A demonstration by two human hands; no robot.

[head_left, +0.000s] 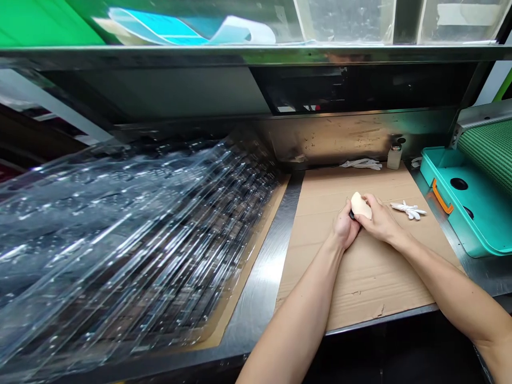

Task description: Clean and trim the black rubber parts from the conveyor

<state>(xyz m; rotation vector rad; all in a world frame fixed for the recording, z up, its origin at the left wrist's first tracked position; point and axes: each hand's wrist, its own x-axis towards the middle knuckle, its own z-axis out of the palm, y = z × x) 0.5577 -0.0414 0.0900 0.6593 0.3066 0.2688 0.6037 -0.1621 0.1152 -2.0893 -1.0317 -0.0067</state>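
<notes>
Above a flat cardboard sheet [360,282], my two hands meet in the head view. My left hand [344,226] is closed around a small black object [352,214], most of which its fingers and the cloth hide. A folded cream-coloured cloth or pad [361,207] is pinched in my right hand [378,217] and rests against the black object. Just right of my hands, white gloves [408,210] lie on the cardboard.
Stacked clear plastic trays [140,240] fill the left side. A teal bin [480,213] with black round pieces stands right, beside a green conveyor belt [490,146]. A small bottle [394,156] and another white glove [362,164] sit at the back. A metal shelf [256,56] crosses above.
</notes>
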